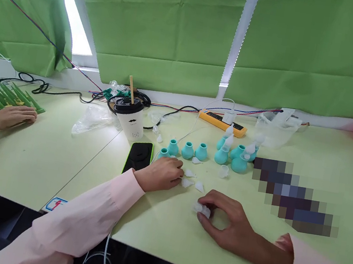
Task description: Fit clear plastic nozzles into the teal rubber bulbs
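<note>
My right hand (225, 218) pinches a small translucent plastic piece (202, 209) between thumb and forefinger, just above the table. My left hand (163, 175) rests palm down, its fingers curled beside translucent cone-shaped pieces (187, 182); whether anything is under them is hidden. Behind it stand several turquoise bulbs with open tops (187, 150). Farther right is a cluster of turquoise bulbs (221, 155), some with clear tips on top. A small clear cup (224, 171) lies in front of that cluster.
A lidded cup with a straw (131, 118) and a phone (139, 158) are left of the bulbs. At the back lie an orange power strip (213, 122), cables and plastic bags (93, 119). Another person's hand (18, 118) rests by green strips (0, 99) at far left.
</note>
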Motion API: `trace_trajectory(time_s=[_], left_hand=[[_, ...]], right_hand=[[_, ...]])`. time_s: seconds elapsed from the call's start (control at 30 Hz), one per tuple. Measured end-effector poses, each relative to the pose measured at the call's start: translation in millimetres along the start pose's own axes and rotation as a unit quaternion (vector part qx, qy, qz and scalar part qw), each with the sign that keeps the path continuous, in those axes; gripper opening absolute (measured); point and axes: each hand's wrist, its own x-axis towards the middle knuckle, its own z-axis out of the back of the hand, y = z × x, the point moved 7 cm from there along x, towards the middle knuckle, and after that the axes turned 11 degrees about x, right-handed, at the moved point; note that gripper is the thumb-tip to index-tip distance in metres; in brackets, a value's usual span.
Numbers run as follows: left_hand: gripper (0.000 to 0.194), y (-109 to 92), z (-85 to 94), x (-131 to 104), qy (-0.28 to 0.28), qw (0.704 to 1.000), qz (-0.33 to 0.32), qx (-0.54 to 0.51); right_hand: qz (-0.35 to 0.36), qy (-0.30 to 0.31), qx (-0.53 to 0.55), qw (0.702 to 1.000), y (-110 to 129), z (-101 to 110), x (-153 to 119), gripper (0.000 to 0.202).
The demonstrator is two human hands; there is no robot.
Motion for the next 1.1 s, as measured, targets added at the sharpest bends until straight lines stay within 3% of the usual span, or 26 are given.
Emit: trace_trajectory(time_s=[0.1, 0.2, 0.33, 0.47, 0.67, 0.87, 1.1], left_hand=[[0.021, 3.3, 8.6, 0.1, -0.054, 0.994, 0.024, -0.093], [0.021, 3.8, 17.0, -1.4, -0.105, 0.946, 0.059, -0.301], [0.021, -6.6, 4.4, -1.1, -0.058, 0.837, 0.115, -0.531], [0.024, -13.5, -14.2, -1.1, -0.008, 0.774, 0.154, -0.614], [0.025, -16.5, -20.9, -1.9, 0.015, 0.735, 0.160, -0.659], [0.027, -19.1, -21.7, -1.9, 0.019, 0.735, 0.164, -0.658], [0.022, -17.4, -28.3, -3.4, 0.005, 0.699, 0.220, -0.680]], right_hand=[[-0.038, -0.045, 0.038, 0.998, -8.8, 8.7, -1.0, 0.014], [-0.107, -0.067, 0.117, 0.985, -23.6, 11.1, -0.7, 0.016], [-0.227, -0.084, 0.232, 0.942, -42.8, 7.8, -1.8, 0.021], [-0.256, -0.099, 0.269, 0.923, -44.8, 7.8, -0.8, 0.020], [-0.257, -0.104, 0.282, 0.919, -44.8, 7.4, -0.9, 0.020], [-0.258, -0.092, 0.286, 0.918, -44.9, 6.2, -0.8, 0.020], [-0.252, -0.080, 0.274, 0.924, -43.7, 5.0, 0.6, 0.019]])
